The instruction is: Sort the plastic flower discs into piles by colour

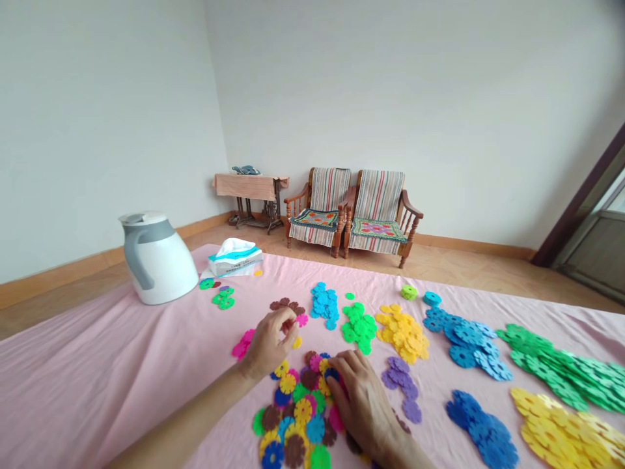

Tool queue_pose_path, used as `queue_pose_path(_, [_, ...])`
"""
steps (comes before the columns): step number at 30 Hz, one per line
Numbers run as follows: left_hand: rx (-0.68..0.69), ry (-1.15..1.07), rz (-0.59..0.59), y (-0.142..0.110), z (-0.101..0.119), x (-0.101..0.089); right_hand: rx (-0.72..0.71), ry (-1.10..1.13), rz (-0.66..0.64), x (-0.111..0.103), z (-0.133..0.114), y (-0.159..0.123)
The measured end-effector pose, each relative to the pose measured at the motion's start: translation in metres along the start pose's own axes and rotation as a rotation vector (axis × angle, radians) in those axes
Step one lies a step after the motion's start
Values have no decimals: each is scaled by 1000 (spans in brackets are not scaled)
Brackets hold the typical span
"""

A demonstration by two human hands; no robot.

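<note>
The left grip (pixel 268 342) was bunched, fingertips pinched together just above the brown pieces (pixel 286 306), though I couldn't tell whether it held anything. The right grip (pixel 364 404) curved down onto a mixed heap of plastic flower-shaped pieces (pixel 293 417), its fingertips (pixel 333 381) against a dark blue piece, its hold equally hard to judge. A pink cloth (pixel 97 384) spread across the lower frame, beyond it two wooden armchairs (pixel 354 212) at the far wall. A white-and-grey kettle (pixel 156 257) stood at left, a tissue packet (pixel 234 258) just behind it. Single-colour piles lay to the right: green pieces (pixel 561 368), yellow pieces (pixel 561 430), blue pieces (pixel 481 430) and purple pieces (pixel 400 384).
</note>
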State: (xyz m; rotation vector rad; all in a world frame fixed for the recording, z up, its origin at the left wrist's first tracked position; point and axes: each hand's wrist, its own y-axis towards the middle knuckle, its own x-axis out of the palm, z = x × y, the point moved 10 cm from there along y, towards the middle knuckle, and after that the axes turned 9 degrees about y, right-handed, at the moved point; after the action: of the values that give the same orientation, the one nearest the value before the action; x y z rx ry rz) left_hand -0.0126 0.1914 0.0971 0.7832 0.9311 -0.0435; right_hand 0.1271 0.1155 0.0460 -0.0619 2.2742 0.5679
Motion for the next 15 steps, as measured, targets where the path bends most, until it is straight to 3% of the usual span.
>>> queue_pose_path(5, [-261, 9, -125, -11, -80, -32, -2, -20, -3, 3, 1, 2])
queue_pose_path(9, [-386, -133, -299, -43, -130, -24, -5, -26, 2, 4, 4, 2])
queue_pose_path(12, [-404, -36, -247, -56, -143, -31, -16, -19, 14, 4, 4, 1])
queue_pose_path(15, [-269, 140, -193, -54, -128, -42, -21, -13, 22, 3, 4, 0])
